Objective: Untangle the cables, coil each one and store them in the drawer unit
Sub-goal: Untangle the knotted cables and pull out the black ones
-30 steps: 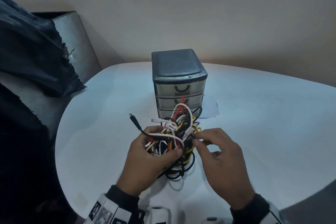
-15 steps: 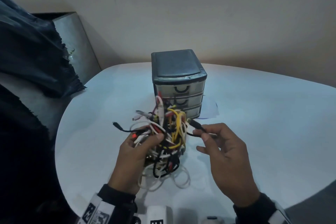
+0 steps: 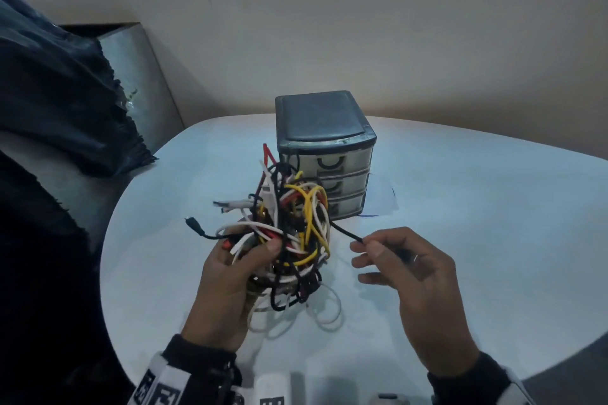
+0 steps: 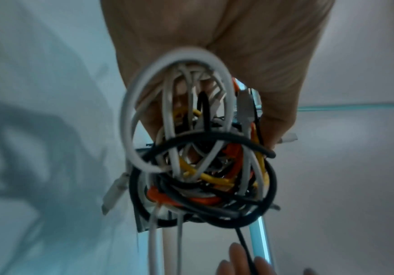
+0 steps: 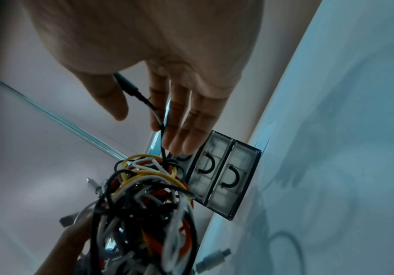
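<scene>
A tangle of cables (image 3: 289,233), white, black, yellow and red, is held upright above the white table (image 3: 477,223) by my left hand (image 3: 260,250), thumb pressed on its front. My right hand (image 3: 367,245) pinches a black cable (image 3: 345,233) that runs out of the tangle's right side. In the right wrist view the black cable's plug (image 5: 130,87) lies across the right hand (image 5: 144,111), between thumb and fingers. Behind the tangle (image 5: 144,195) stands the grey drawer unit (image 3: 325,154), all three drawers closed. The left wrist view shows the tangle (image 4: 203,167) hanging from my left hand (image 4: 214,46).
A sheet of paper (image 3: 385,204) lies under the drawer unit. Dark cloth (image 3: 49,108) and a grey metal box (image 3: 131,76) stand left of the table. White cable loops (image 3: 325,309) trail onto the table below the tangle. A beige wall runs behind.
My left hand has lifted and turned the tangle upright and moved it left. My right hand has drawn the black cable's end out to the right, away from the bundle.
</scene>
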`<state>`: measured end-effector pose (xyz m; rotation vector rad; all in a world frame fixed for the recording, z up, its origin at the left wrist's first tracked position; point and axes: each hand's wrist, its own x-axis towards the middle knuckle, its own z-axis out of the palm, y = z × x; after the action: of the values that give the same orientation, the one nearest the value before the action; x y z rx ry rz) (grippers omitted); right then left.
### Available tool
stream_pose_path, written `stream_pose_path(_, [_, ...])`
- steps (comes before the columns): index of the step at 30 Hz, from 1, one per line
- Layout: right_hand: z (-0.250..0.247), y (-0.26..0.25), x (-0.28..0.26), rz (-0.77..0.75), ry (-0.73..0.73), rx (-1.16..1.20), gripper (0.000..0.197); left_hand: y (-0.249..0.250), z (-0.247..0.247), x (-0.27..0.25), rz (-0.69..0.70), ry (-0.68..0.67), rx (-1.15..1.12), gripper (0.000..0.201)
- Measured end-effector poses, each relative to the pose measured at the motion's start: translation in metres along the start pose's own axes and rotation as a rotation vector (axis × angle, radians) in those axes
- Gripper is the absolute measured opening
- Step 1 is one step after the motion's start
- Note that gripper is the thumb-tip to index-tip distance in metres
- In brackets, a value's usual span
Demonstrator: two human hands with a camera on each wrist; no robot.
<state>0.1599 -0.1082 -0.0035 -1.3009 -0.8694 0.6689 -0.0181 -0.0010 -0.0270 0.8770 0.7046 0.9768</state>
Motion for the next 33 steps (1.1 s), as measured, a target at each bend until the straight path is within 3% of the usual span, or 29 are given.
stream_pose_path(5, [-0.001,0.008,0.007,0.233,0.085,0.001,0.017,-0.005,-0.001,0.001,0.122,0.004,0.059,0.078])
stream_pose_path(8, [-0.003,0.012,0.008,0.34,0.05,-0.011,0.021,-0.005,-0.001,0.001,0.164,-0.068,0.116,0.079])
stream_pose_path(12, [-0.005,0.013,0.011,0.393,0.07,0.087,0.019,-0.002,-0.001,-0.001,0.146,-0.089,0.135,0.077])
stream_pose_path(16, [0.0,0.013,0.009,0.418,0.013,0.217,0.018,0.0,0.003,-0.005,0.109,-0.162,0.148,0.045])
stream_pose_path(17, [0.001,0.014,0.008,0.412,-0.005,0.199,0.018,-0.001,0.006,-0.006,0.157,-0.178,0.241,0.045])
stream_pose_path(19, [0.002,0.017,0.009,0.396,-0.005,0.136,0.022,-0.003,0.012,-0.01,0.22,-0.237,0.406,0.066])
stream_pose_path(22, [-0.004,0.016,0.012,0.381,0.019,0.055,0.024,-0.005,0.013,-0.01,0.249,-0.151,0.469,0.068])
stream_pose_path(26, [-0.003,0.012,0.013,0.306,0.076,0.048,0.018,-0.002,0.02,-0.014,0.244,-0.027,0.569,0.069])
stream_pose_path(30, [-0.001,0.007,0.007,0.018,0.181,-0.028,0.024,0.0,0.026,-0.021,0.409,0.185,1.059,0.062])
stream_pose_path(33, [0.002,0.009,0.0,-0.265,0.164,-0.346,0.036,-0.005,0.023,-0.019,0.512,0.09,1.409,0.059])
